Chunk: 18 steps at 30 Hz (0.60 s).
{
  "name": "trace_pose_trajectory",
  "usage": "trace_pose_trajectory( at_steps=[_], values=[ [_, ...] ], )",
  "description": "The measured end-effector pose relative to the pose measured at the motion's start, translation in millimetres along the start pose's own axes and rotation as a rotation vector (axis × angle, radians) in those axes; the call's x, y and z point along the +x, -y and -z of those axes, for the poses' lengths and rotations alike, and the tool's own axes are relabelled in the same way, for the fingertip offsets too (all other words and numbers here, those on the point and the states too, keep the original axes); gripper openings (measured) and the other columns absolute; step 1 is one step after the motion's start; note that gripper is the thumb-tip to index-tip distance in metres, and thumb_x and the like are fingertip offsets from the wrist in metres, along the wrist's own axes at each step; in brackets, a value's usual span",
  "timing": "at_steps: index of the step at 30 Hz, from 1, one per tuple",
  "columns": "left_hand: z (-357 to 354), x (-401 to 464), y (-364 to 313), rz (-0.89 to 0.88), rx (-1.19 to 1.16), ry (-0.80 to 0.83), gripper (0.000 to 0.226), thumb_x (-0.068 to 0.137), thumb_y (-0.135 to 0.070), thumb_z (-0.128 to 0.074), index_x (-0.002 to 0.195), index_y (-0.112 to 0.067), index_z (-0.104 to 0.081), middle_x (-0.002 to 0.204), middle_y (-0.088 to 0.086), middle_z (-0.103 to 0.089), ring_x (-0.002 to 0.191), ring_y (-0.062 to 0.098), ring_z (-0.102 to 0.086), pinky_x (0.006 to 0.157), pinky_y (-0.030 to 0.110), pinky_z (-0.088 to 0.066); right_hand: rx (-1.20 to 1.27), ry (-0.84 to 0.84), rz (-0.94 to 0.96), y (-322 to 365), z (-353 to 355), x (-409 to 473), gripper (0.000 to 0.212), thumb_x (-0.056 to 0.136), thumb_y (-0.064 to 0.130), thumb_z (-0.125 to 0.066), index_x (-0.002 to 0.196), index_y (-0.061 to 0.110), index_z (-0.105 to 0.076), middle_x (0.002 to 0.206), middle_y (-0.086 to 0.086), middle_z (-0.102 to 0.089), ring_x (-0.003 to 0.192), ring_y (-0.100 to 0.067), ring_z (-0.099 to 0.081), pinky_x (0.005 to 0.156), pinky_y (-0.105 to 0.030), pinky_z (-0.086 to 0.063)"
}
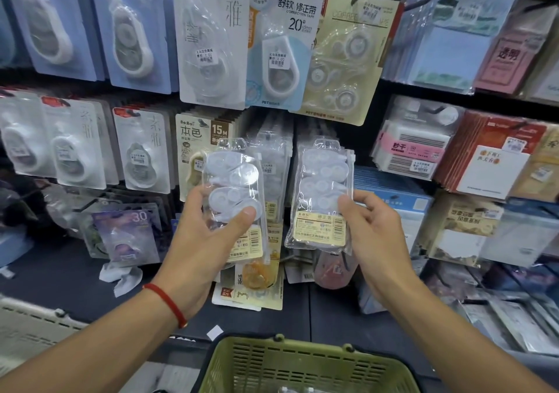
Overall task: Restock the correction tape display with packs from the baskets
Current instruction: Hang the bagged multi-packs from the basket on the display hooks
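Note:
My left hand [208, 241] grips a clear pack of white correction tapes [234, 187] from below, thumb across its front. My right hand [372, 229] pinches a second, similar clear pack [322, 193] by its right edge. Both packs are upright in front of the correction tape display [211, 44], level with its lower row of hooks. A green basket [302, 365] sits below my arms at the bottom centre, with something white just visible inside.
Hanging packs fill the wall on the left and above. Sticky notes and notepads [447, 41] hang on the right. Loose packs [251, 289] lie on the dark shelf ledge below the hooks. A pale basket [27, 329] shows at the lower left.

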<state>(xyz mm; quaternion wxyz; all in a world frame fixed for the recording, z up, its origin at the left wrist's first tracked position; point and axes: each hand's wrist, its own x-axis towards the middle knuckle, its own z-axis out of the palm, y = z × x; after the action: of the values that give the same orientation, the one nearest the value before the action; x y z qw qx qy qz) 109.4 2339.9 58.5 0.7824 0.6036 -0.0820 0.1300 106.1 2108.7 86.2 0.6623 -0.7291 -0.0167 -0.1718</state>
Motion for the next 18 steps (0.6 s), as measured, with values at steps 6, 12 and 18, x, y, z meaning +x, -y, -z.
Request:
trace_pose_trajectory(
  at_steps=[6,12,18],
  values=[
    [1,3,2,0.073,0.049,-0.009,0.035,0.100,-0.010,-0.066,0.097,-0.045,-0.065,0.092,-0.011,-0.078,0.077,0.003,-0.075,0.053,0.019,-0.056,-0.265,-0.017,0.005,-7,3,6,0.022,0.102,0.044,-0.063,0.120,0.032,-0.062,0.102,0.008,-0.074,0.094,-0.017,-0.072,0.088,-0.039,-0.060],
    [-7,-4,4,0.130,0.103,0.193,0.035,0.103,-0.005,-0.061,0.110,-0.039,-0.069,0.116,-0.004,-0.078,0.107,0.017,-0.075,0.087,0.036,-0.059,-0.413,0.238,0.091,-11,-8,-7,0.024,0.100,0.040,-0.067,0.123,0.031,-0.070,0.112,0.013,-0.073,0.101,-0.001,-0.066,0.083,-0.019,-0.054],
    [-12,-5,5,0.126,0.066,0.237,0.067,0.082,-0.018,-0.078,0.143,-0.033,-0.056,0.118,0.005,-0.077,0.101,0.022,-0.077,0.077,0.030,-0.063,-0.076,0.191,-0.005,-10,-17,-14,0.008,0.105,0.027,-0.063,0.106,0.020,-0.068,0.096,0.002,-0.081,0.083,-0.012,-0.078,0.062,-0.021,-0.057]
  ],
)
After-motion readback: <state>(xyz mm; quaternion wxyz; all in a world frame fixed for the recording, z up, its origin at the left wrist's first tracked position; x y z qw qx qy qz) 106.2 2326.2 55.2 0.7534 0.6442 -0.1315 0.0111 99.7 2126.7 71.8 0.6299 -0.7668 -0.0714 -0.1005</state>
